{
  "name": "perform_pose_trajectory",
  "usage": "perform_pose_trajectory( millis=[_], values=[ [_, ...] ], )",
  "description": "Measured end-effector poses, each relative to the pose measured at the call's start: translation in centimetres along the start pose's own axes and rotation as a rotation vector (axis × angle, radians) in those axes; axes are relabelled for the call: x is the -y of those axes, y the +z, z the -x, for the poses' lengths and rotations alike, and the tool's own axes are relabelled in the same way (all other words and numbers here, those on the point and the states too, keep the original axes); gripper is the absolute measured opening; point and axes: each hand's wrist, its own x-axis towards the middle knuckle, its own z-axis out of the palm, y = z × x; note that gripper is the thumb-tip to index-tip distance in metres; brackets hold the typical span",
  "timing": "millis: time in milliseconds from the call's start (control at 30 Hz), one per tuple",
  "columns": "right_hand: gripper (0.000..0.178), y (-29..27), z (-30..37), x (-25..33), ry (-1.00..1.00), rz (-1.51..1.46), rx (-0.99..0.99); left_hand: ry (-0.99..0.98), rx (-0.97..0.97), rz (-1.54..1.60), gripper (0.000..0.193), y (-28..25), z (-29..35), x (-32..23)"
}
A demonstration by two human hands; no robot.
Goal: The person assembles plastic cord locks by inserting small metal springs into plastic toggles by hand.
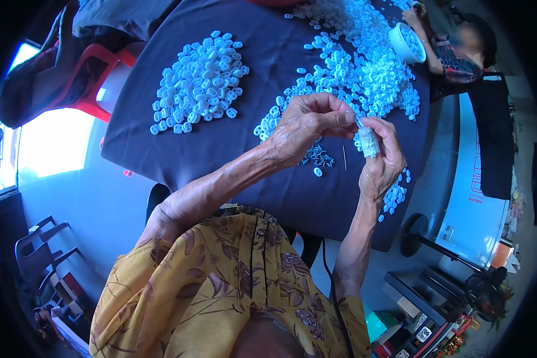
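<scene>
Right hand (380,161) grips a short white stack of threaded pieces (369,142); left hand (307,122) pinches one small piece at its top end. Both held above the dark worktop (232,149). Stack short, large loose piles (200,80) unthreaded: judged early, most left.

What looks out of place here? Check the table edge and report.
A few white pieces lie at the near right edge of the dark table, away from the main piles, close to falling off. Nothing else looks spilled or damaged.
</scene>
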Motion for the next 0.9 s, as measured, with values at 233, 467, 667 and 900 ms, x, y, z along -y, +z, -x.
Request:
perform_pose_trajectory(
  millis=[233,467,667,900],
  values=[
    [0.022,0.4,-0.1,0.5,0.275,-0.225,0.022,0.024,-0.042,-0.03,0.013,-0.3,-0.3,0.7],
    [0.024,0.4,-0.5,0.6,0.306,-0.347,-0.064,0.032,-0.026,-0.082,0.014,0.2,-0.2,-0.1],
    [0.024,-0.2,-1.0,0.7,0.339,-0.497,-0.054,0.03,-0.01,-0.212,0.011,0.4,0.0,-0.6],
    [0.026,0.0,-1.3,1.6,0.332,-0.447,-0.033,0.059,-0.015,-0.254,0.012,0.6,-0.1,-0.8]
  ],
)
